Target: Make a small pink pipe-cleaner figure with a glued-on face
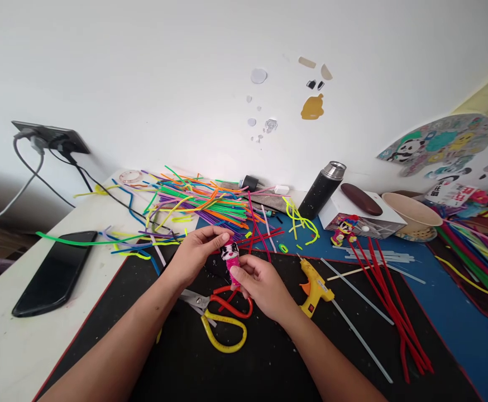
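A small pink figure [232, 268] with a black and white face is held between both hands above the black mat [264, 357]. My left hand [197, 251] pinches its top, which the fingers partly cover. The fingers of my right hand [258, 282] close round its lower pink body. Below the hands lie scissors [225, 335] with one yellow and one red handle, their blades apart. A yellow glue gun [317, 287] rests on the mat to the right of my right hand.
Many coloured pipe cleaners [210, 204] are heaped at the back. Red stems [395, 312] and clear glue sticks [365, 340] lie right. Behind them stand a black flask [321, 190], a white box [331, 209] and a small colourful figure [344, 231]. A black phone [55, 273] lies left.
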`<state>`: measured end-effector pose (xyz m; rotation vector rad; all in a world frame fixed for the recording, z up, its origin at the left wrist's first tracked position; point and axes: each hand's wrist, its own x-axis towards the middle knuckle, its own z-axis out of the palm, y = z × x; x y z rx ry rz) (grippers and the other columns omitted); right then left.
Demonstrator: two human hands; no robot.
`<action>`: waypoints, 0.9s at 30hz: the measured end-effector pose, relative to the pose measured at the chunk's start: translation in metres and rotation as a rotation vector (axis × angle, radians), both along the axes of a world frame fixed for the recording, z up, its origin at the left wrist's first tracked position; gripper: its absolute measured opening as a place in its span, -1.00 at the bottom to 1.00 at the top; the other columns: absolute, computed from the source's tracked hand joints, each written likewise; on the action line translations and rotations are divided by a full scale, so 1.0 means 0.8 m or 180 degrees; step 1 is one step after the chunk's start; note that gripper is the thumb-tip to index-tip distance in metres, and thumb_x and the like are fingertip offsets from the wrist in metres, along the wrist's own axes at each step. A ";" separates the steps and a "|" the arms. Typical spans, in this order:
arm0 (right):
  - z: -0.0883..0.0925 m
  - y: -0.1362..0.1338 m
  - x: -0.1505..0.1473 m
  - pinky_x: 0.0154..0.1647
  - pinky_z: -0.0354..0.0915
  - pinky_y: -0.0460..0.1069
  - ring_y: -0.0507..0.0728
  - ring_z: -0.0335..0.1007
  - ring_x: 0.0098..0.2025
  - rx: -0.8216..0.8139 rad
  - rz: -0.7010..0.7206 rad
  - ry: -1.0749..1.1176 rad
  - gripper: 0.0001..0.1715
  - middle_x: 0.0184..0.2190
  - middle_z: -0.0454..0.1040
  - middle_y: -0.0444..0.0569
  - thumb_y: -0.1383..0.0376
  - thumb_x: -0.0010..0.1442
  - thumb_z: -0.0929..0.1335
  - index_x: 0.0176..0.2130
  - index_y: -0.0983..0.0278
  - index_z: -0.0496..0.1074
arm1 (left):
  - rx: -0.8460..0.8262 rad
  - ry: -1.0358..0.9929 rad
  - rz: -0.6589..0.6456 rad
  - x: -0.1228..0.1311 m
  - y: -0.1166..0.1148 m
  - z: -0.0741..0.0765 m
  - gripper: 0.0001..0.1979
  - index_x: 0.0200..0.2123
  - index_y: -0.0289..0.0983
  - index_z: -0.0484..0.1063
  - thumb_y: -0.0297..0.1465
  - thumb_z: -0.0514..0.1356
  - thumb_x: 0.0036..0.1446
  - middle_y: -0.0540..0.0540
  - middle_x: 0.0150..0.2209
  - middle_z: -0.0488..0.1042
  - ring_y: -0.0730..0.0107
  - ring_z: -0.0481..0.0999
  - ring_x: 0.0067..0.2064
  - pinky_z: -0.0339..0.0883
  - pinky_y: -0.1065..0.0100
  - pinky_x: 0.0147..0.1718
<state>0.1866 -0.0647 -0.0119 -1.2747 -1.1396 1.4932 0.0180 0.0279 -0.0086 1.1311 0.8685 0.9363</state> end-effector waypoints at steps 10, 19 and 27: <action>0.002 -0.001 0.001 -0.52 0.20 -0.06 0.03 0.34 -0.53 0.0085 -0.0067 -0.0219 -0.52 -0.48 0.47 -0.15 -0.11 0.26 0.43 -0.20 0.26 0.48 | 0.0065 0.0164 -0.0160 -0.004 0.003 0.005 -0.64 -0.27 -0.21 0.73 -0.07 0.50 -0.02 -0.17 -0.20 0.70 0.10 0.58 -0.14 0.37 0.20 -0.06; 0.005 -0.001 0.001 -0.53 0.20 -0.06 0.03 0.32 -0.55 0.0077 -0.0126 -0.0286 -0.55 -0.50 0.46 -0.15 -0.09 0.26 0.43 -0.22 0.25 0.49 | 0.0035 0.0052 -0.0089 0.001 0.001 -0.007 -0.68 -0.27 -0.22 0.71 -0.12 0.49 0.02 -0.13 -0.24 0.65 0.18 0.53 -0.18 0.34 0.25 -0.11; -0.001 0.001 0.003 -0.54 0.18 -0.06 0.02 0.30 -0.56 0.0133 -0.0207 -0.0289 -0.54 -0.53 0.44 -0.16 -0.10 0.25 0.43 -0.23 0.25 0.50 | 0.0008 -0.0035 -0.0017 0.006 -0.002 -0.011 -0.70 -0.27 -0.22 0.71 -0.14 0.49 0.02 -0.09 -0.27 0.63 0.23 0.49 -0.22 0.32 0.28 -0.15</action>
